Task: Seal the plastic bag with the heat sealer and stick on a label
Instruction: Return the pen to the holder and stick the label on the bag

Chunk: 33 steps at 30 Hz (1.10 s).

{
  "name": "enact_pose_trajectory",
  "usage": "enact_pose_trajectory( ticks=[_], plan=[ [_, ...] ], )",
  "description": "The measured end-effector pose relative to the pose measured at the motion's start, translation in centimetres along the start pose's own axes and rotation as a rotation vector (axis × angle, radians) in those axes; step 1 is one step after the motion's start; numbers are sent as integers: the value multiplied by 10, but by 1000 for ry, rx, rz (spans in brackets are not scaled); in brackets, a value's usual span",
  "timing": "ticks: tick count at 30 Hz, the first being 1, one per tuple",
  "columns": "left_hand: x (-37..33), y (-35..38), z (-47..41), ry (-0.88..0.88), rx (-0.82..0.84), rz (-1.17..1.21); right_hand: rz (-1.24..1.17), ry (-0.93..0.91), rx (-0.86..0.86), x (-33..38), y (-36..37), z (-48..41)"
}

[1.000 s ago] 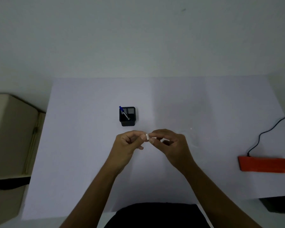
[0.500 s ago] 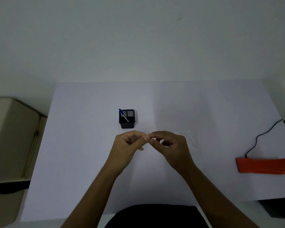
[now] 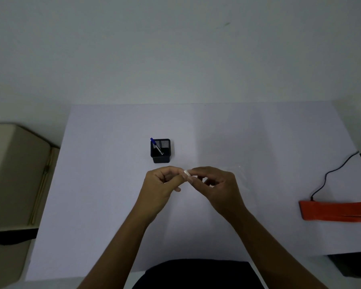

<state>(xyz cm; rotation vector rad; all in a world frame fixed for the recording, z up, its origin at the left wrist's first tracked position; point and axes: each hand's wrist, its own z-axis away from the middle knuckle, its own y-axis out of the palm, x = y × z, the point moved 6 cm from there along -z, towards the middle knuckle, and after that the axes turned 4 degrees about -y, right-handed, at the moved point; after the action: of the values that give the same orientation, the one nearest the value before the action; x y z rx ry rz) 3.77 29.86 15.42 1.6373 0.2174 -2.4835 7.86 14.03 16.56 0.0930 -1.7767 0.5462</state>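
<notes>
Above the middle of the table, my left hand [image 3: 162, 185] and my right hand [image 3: 218, 187] meet fingertip to fingertip, both pinching a small white label [image 3: 187, 173]. A clear plastic bag [image 3: 241, 176] lies flat on the table just right of my right hand, barely visible. The red heat sealer [image 3: 338, 211] lies at the table's right edge, closed, with a black cord [image 3: 331, 172] running off to the right.
A black mesh pen holder [image 3: 161, 151] with a blue pen [image 3: 156, 146] stands just beyond my hands. The table [image 3: 104, 184] is white and backs onto a pale wall. A beige box [image 3: 10, 174] sits off the table's left side.
My hands have stayed together at the same spot. The white label was nearly hidden half a second ago and shows again between the fingertips. The camera tilted slightly downward.
</notes>
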Motion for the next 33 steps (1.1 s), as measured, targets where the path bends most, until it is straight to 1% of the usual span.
enact_pose_trajectory(
  ticks=[4,6,7,9,11,13,14,16,19,25,28,30,31,33],
  plan=[
    [6,0,-3,-2,2,-36,3,39,-29,-5,4,0],
    [13,0,-6,-26,5,-46,-46,117,-45,-10,8,1],
    [19,-1,-8,-48,4,-56,-98,189,-62,-17,11,1],
    [34,-5,-11,-103,-12,-90,-269,392,-129,-39,17,6],
    [52,-11,-13,-162,-40,-136,-480,657,-203,-69,29,17],
    [73,-19,-13,-230,-66,-189,-621,918,-281,-104,45,33],
    [84,-24,-12,-264,-72,-217,-654,1022,-322,-122,53,42],
    [105,-34,-9,-324,-80,-259,-639,1175,-376,-159,68,60],
    [128,-45,-3,-399,-94,-298,-558,1303,-373,-197,90,82],
    [145,-54,6,-445,-123,-330,-528,1362,-288,-222,119,92],
    [144,-54,6,-453,-136,-340,-476,1360,-208,-223,121,92],
    [145,-54,4,-446,-140,-351,-350,1314,-126,-223,114,89],
    [146,-54,3,-441,-140,-354,-234,1253,-83,-221,108,86],
    [146,-53,1,-431,-141,-363,62,1032,3,-214,94,75]
  ],
)
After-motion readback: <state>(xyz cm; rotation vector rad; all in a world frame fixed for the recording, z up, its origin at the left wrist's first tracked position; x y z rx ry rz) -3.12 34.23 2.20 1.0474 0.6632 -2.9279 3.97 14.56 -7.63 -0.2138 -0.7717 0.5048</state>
